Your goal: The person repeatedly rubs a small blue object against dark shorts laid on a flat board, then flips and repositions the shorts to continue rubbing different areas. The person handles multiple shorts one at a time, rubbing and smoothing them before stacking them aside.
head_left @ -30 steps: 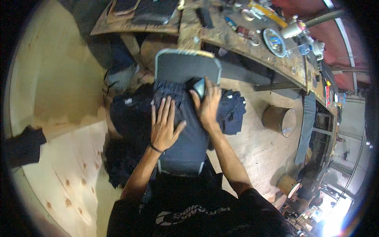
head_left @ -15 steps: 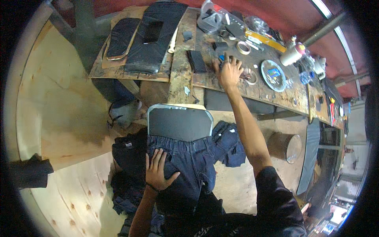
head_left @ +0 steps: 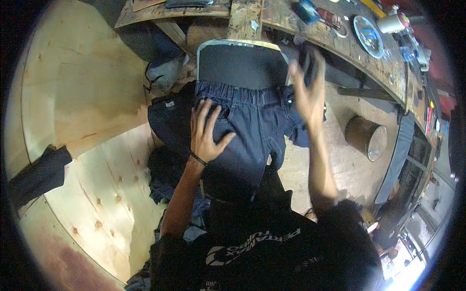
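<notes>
Dark blue denim trousers [head_left: 245,123] with a gathered elastic waistband lie over a black board [head_left: 242,65] with a pale rim and cut corners; the board's far end sticks out past the waistband. My left hand [head_left: 207,133] rests flat on the left side of the denim, fingers spread, a dark band round the wrist. Raised beside the board's right edge is my right hand [head_left: 309,89], smeared by motion. Its thumb and fingers point away from me; whether anything is between them is not clear.
More dark denim [head_left: 167,114] lies heaped left of the board. Across the back runs a worn wooden workbench [head_left: 286,19] with a blue-rimmed plate [head_left: 369,36], a tape roll [head_left: 341,30] and a spray can [head_left: 393,23]. A round drum-like stool [head_left: 366,138] stands on the floor at right.
My right hand has come back from the workbench to beside the board's right edge. The left hand stays flat on the denim. The view has tilted down toward my body.
</notes>
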The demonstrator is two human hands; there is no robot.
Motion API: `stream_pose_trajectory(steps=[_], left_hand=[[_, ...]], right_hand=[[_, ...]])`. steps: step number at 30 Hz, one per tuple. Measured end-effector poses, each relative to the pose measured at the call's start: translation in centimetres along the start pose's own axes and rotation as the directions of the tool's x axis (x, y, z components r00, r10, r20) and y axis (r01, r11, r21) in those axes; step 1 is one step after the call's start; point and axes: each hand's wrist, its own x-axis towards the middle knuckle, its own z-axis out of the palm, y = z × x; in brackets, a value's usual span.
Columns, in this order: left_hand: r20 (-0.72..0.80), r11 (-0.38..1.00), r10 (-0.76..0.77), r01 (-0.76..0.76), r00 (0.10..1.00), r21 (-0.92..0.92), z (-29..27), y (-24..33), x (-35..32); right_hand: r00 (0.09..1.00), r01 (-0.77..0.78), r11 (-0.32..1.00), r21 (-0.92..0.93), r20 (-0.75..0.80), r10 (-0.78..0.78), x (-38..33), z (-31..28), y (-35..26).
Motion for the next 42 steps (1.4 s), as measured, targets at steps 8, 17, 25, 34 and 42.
stream_pose_trajectory(steps=[8, 17, 25, 34, 42], left_hand=[[-0.184, 0.908, -0.362, 0.301, 0.914, -0.291, -0.8, 0.6, -7.1], [0.636, 0.464, -0.476, 0.788, 0.608, -0.405, -3.1, -0.7, -25.2], [0.292, 0.725, -0.570, 0.638, 0.768, -0.261, 0.6, -3.6, -11.7], [-0.407, 0.993, -0.120, 0.108, 0.905, -0.052, 1.7, -4.2, 4.0], [0.448, 0.951, -0.195, 0.055, 0.872, 0.305, -4.2, 3.4, 6.1]], right_hand=[[0.895, -0.380, 0.921, -0.088, -0.285, 0.342, -24.2, 4.9, -3.3], [0.924, -0.381, 0.868, -0.320, -0.161, 0.346, -35.0, 1.8, -8.8], [0.971, -0.228, 0.792, -0.567, -0.187, 0.146, -26.5, 3.3, -6.2], [0.976, -0.175, 0.873, -0.455, -0.197, 0.092, -11.5, 6.4, -1.2], [0.970, -0.103, 0.867, -0.488, -0.243, -0.022, -11.7, 6.5, -0.7]])
